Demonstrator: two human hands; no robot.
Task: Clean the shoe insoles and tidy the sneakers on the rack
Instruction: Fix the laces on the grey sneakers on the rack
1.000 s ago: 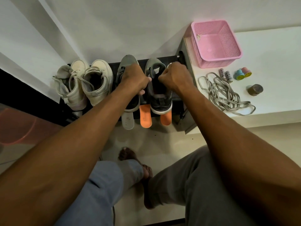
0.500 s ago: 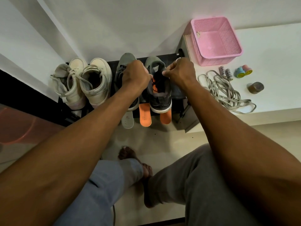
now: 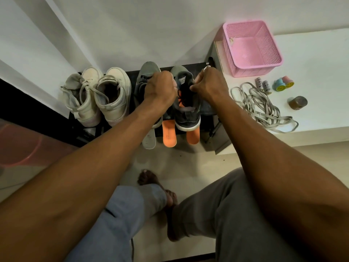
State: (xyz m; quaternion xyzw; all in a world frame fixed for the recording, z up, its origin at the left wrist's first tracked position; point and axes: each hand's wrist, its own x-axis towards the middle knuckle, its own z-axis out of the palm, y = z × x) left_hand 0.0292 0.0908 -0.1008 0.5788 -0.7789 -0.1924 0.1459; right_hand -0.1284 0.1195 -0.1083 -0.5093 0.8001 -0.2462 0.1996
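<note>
A black rack (image 3: 196, 66) against the wall carries two white high-top sneakers (image 3: 113, 95) on the left and two grey sneakers on the right. My left hand (image 3: 160, 87) and my right hand (image 3: 209, 84) both grip the opening of the right grey sneaker (image 3: 187, 114), pulling its sides apart over black laces and an orange lining. The left grey sneaker (image 3: 147, 72) is partly hidden under my left hand. Below the rack's front edge stick out a white insole (image 3: 149, 140) and two orange insoles (image 3: 169, 135), (image 3: 193, 136).
A white bench (image 3: 311, 59) on the right bears a pink mesh basket (image 3: 251, 48), a heap of grey laces (image 3: 262, 106), small coloured stamps (image 3: 283, 85) and a brown tape roll (image 3: 298, 103). My legs and bare feet (image 3: 156, 186) fill the floor below.
Both hands slid toward the sneaker's tongue and spread apart, so its opening with orange lining and laces now shows between them. The view shifted slightly.
</note>
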